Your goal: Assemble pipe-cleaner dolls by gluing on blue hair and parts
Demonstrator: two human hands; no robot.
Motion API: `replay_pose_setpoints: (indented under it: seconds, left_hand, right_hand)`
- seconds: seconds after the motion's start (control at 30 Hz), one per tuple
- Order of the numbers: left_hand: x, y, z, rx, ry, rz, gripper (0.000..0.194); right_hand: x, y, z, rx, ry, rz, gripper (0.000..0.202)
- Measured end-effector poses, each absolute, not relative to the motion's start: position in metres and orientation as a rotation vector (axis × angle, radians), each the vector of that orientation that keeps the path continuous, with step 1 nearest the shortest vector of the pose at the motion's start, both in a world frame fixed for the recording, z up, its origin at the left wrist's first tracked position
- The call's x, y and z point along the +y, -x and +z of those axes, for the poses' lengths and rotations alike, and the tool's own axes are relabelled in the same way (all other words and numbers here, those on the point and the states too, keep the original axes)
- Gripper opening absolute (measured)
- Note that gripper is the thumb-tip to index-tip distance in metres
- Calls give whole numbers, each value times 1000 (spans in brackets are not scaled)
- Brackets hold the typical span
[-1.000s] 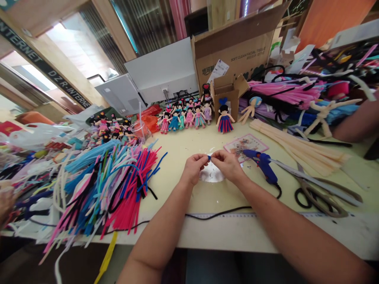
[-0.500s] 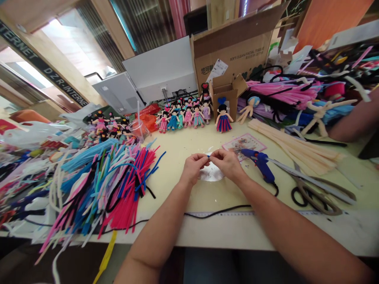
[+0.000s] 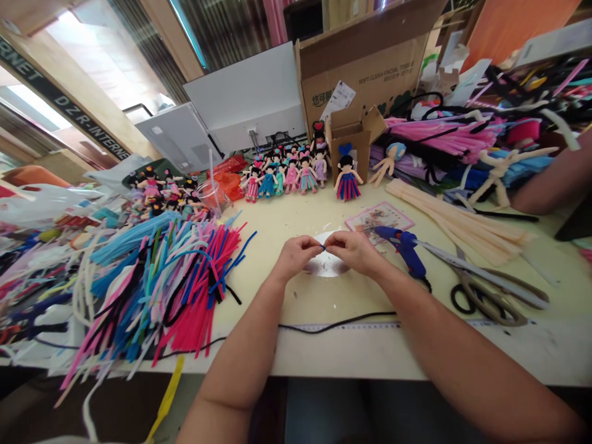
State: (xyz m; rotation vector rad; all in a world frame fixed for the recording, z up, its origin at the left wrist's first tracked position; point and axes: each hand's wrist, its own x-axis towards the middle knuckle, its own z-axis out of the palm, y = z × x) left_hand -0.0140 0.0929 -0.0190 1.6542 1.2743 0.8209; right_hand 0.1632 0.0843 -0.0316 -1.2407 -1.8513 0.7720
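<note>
Light (image 3: 95, 37) glares upper left, around a dark lettered strip (image 3: 65, 105); pink curtain (image 3: 275, 21) top centre; pale yellow counter (image 3: 259, 246) mid-frame.

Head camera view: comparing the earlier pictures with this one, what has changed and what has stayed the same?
Another person's hand, earlier at the left edge, is out of view. The view has shifted: the table sits slightly higher and further left in frame. Nothing was taken or let go: the left hand and right hand still pinch the small blue piece. The glue gun and scissors stayed put.
</note>
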Motion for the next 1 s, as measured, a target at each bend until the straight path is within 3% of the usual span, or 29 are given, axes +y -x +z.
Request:
replay_pose_setpoints:
  seconds: [0.47,1.0]
  left_hand:
    - [91,1,-22,1097,-1056,1007,28]
    - [86,-14,-27,1076,-871,1194,27]
  right_hand:
    - [86,-157,-24,-1352,1013,1165,18]
    - [81,-139,-34,-1094,1125,1201,19]
